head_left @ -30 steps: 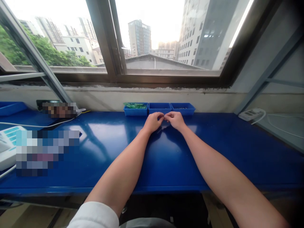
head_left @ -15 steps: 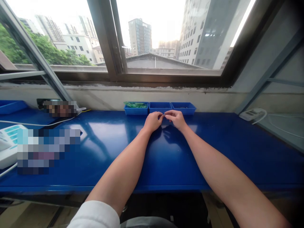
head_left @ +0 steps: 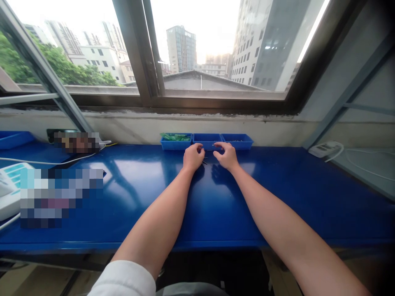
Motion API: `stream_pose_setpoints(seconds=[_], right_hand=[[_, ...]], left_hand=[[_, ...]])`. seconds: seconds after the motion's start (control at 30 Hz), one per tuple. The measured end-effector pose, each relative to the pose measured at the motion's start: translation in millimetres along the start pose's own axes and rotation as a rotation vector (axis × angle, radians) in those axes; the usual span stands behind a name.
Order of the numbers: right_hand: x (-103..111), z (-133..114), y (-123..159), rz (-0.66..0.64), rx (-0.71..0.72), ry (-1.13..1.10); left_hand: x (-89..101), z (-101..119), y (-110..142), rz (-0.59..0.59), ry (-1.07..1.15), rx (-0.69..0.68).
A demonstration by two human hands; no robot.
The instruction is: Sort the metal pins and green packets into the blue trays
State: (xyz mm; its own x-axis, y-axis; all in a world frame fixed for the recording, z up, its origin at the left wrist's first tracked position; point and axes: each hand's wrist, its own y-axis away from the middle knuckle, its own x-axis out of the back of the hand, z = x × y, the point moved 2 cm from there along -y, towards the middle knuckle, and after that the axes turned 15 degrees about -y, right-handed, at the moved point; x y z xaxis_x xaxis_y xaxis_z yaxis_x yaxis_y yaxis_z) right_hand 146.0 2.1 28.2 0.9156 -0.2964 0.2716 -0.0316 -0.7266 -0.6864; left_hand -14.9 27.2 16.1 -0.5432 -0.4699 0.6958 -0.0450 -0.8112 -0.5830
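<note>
My left hand [head_left: 194,157] is above the blue table with its fingers curved and a gap between thumb and index finger. A small dark thin piece [head_left: 205,158], too small to name, shows just beside its thumb; I cannot tell whether it touches the hand or lies on the table. Facing it, my right hand [head_left: 227,156] has thumb and index finger apart in a C shape. A tiny bright speck shows at its index fingertip, too small to make out. Behind the hands stand a middle blue bin [head_left: 207,137] and a right blue bin [head_left: 237,141], the latter with small metal bits.
A left blue bin [head_left: 176,144] holds green packets [head_left: 175,137]. The blue table [head_left: 138,213] runs below the window. At left are a white device [head_left: 10,189], cables and blurred-out items. A white power strip [head_left: 323,149] lies at right, near a metal frame.
The fingertips of both hands met around a tiny piece half a second ago. Now the hands are apart, the left slightly further left, and their fingers have opened.
</note>
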Motion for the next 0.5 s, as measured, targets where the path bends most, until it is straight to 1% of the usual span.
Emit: stream_pose_setpoints(seconds=[0.07,0.17,0.23,0.33,0.5], right_hand=[[-0.5,-0.9,-0.6,0.011,0.001,0.027],[-0.8,0.4,-1.7,0.004,-0.030,0.040],[-0.8,1.4,-2.2,0.004,-0.038,0.065],[-0.8,2.5,-3.1,0.013,-0.048,0.173],[-2.3,9.8,-5.5,-0.026,-0.133,0.376]], left_hand=[[-1.4,-4.3,-0.7,-0.015,-0.029,0.058],[-2.6,-7.0,-1.2,-0.061,-0.085,0.099],[-2.9,-7.1,-1.3,-0.091,-0.109,0.106],[-3.5,-6.3,-1.1,-0.126,-0.125,0.097],[-4.0,-4.7,0.3,-0.170,-0.151,0.087]])
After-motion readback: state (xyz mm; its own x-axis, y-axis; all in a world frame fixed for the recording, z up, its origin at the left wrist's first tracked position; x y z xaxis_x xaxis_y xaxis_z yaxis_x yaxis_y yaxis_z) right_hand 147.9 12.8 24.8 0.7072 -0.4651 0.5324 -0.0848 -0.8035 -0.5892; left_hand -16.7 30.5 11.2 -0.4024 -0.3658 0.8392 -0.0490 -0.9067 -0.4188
